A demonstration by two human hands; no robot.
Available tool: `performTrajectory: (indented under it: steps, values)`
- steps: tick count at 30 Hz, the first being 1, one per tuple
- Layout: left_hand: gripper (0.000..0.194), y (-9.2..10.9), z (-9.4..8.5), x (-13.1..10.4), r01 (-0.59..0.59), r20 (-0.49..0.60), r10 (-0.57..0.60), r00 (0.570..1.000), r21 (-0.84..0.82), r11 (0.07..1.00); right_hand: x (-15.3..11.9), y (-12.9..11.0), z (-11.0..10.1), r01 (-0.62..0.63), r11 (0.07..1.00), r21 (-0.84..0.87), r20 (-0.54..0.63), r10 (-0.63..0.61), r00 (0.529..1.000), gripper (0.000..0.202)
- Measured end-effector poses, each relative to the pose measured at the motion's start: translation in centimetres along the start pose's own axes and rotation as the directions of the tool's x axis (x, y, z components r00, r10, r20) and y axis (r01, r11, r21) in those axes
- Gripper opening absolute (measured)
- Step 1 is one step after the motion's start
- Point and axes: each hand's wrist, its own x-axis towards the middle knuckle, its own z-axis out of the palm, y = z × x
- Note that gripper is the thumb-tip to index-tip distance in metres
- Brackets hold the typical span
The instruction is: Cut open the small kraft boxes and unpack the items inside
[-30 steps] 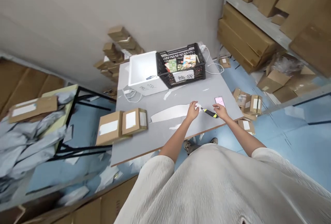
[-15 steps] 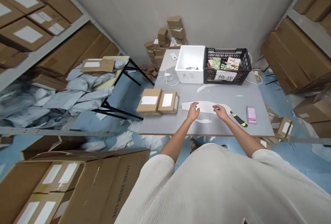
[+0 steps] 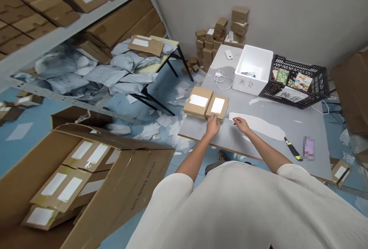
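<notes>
My left hand (image 3: pixel 213 125) is at the near edge of the smaller cardboard box (image 3: pixel 223 116), its outstretched fingertips at the box's front side. This box bears a white label and lies against a larger labelled cardboard box (image 3: pixel 196 110). To the right of them my right hand (image 3: pixel 241 125) hovers over the grey table, fingers loosely bent and apart, with nothing visible in them. Beside it, a long white patch (image 3: pixel 263 126) runs across the tabletop. A black and yellow utility knife (image 3: pixel 293 149) lies farther right, near a blurred pink item (image 3: pixel 309 148).
At the table's back stand a white foam bin (image 3: pixel 248 85) and a black plastic crate (image 3: pixel 314 95) with packets inside. On my left are a large open carton (image 3: pixel 146 180) of boxes and a side table (image 3: pixel 169 44) with grey parcels. Paper scraps litter the blue floor.
My view has turned left. My left hand has moved left from the white patch to the smaller box. My right hand has also shifted left, toward the boxes.
</notes>
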Motion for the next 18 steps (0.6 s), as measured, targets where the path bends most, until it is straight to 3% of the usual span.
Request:
performTrajectory:
  steps: [7, 14, 16, 18]
  values:
    - [0.079, -0.8, 0.3, -0.8, -0.054, 0.131, 0.053, 0.990, 0.000, 0.999, 1.7, -0.6, 3.8, -0.068, 0.998, 0.002, 0.016, 0.068, 0.998, 0.035]
    - [0.079, -0.1, 0.6, -0.9, -0.165, 0.241, 0.166, 0.956, -0.024, 0.986, 2.2, 0.9, 3.3, -0.071, 0.994, -0.081, -0.038, 0.068, 0.997, 0.060]
    - [0.073, -0.2, 0.6, -0.8, -0.182, 0.221, 0.190, 0.957, -0.056, 0.982, 2.3, 1.0, 3.0, -0.109, 0.992, -0.069, -0.024, 0.107, 0.994, 0.067]
    - [0.069, -0.4, 0.6, -0.6, -0.121, 0.124, 0.130, 0.984, -0.077, 0.990, 2.3, 0.7, 3.0, -0.126, 0.991, -0.046, 0.001, 0.126, 0.992, 0.071]
